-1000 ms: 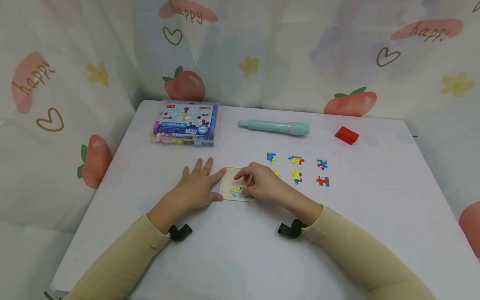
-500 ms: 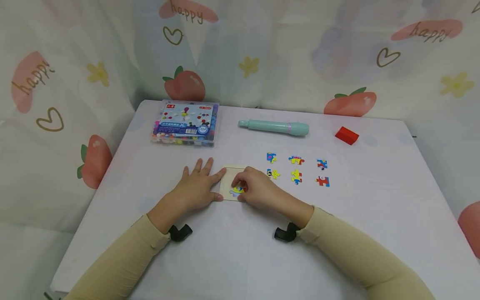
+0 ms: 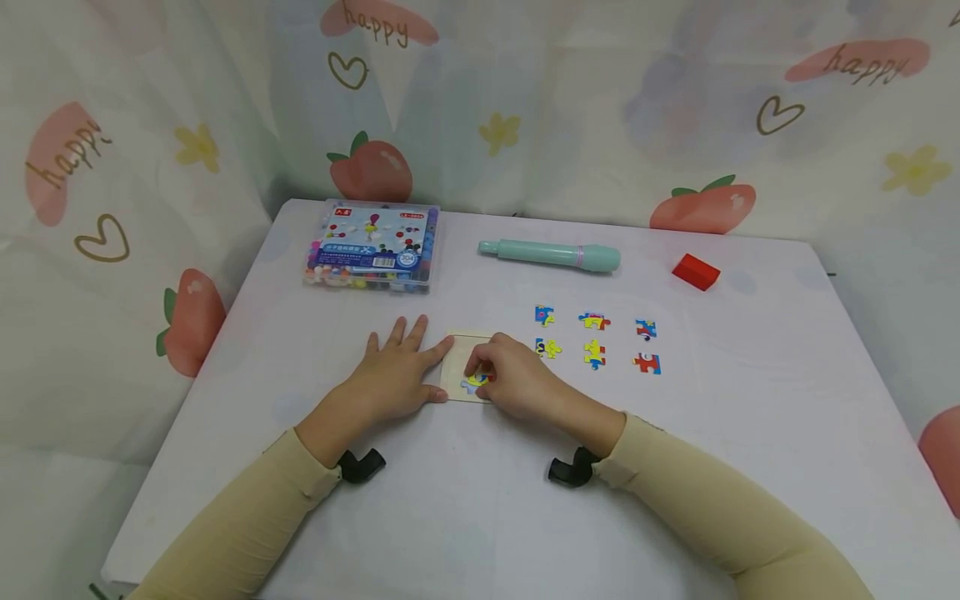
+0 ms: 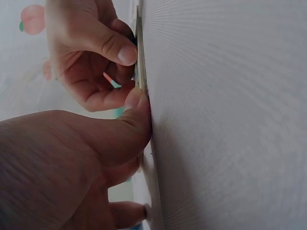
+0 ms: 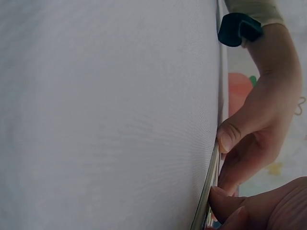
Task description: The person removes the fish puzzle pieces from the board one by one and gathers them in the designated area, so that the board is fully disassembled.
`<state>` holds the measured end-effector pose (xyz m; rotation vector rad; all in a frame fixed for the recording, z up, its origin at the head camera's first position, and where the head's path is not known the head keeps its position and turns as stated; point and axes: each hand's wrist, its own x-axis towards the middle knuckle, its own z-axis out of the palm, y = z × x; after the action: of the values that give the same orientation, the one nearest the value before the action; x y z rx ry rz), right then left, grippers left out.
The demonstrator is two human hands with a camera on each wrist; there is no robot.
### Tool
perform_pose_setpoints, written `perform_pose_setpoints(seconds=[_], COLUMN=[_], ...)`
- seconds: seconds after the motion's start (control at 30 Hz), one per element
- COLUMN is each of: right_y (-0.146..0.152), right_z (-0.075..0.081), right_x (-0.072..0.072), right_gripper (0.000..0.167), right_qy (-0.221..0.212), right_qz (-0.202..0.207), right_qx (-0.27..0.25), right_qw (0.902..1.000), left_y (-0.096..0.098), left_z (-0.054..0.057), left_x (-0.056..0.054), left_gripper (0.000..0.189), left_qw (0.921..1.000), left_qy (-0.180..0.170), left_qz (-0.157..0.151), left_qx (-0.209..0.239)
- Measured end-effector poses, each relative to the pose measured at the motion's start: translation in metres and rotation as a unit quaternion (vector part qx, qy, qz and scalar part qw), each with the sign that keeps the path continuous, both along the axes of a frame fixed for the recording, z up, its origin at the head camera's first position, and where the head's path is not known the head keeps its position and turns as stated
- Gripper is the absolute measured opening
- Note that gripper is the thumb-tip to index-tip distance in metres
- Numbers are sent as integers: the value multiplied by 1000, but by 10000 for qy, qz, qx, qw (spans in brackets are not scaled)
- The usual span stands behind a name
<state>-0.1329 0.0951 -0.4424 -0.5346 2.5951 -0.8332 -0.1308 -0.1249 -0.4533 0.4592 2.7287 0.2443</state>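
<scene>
A small pale wooden puzzle board lies flat on the table between my hands, with colourful jigsaw pieces in its near part. My left hand is spread flat, its thumb and index fingertip resting at the board's left edge. In the left wrist view the left thumb touches the thin board edge. My right hand is bent over the board's right side, thumb and curled index finger pinching at a puzzle piece that they mostly cover. Several loose puzzle pieces lie in two rows to the right.
A clear plastic box of coloured beads stands at the back left. A mint-green tube-shaped object lies at the back middle, and a red block to its right. Printed cloth walls rise behind the white table.
My right hand has shifted slightly left and its index finger has come down to the pieces by the thumb. A loose piece it partly hid now shows. My left hand stays put.
</scene>
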Motion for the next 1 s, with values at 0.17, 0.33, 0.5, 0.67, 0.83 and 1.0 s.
perform_pose_setpoints(seconds=[0.17, 0.33, 0.5, 0.67, 0.83, 1.0], right_y=[-1, -1, 0, 2, 4, 5], right_z=[0, -3, -4, -4, -3, -2], right_x=[1, 2, 3, 5, 5, 3], right_gripper=[26, 27, 21, 19, 22, 27], right_qy=[51, 116, 159, 67, -29, -111], right_qz=[-61, -67, -192, -290, -298, -289], right_qx=[-49, -148, -431, -748, -780, -747], right_qw=[10000, 9998, 9988, 9968, 9965, 9967], left_y=[0, 0, 0, 0, 0, 1], left_z=[0, 0, 1, 2, 2, 3], left_x=[1, 1, 2, 2, 2, 3], left_gripper=[88, 88, 88, 88, 88, 88], left_qw=[10000, 10000, 10000, 10000, 10000, 10000], left_qy=[31, 18, -33, -31, -42, -39], left_qz=[3, 10, 29, 24, 29, 18], left_qx=[0, -15, 34, 32, 31, 6])
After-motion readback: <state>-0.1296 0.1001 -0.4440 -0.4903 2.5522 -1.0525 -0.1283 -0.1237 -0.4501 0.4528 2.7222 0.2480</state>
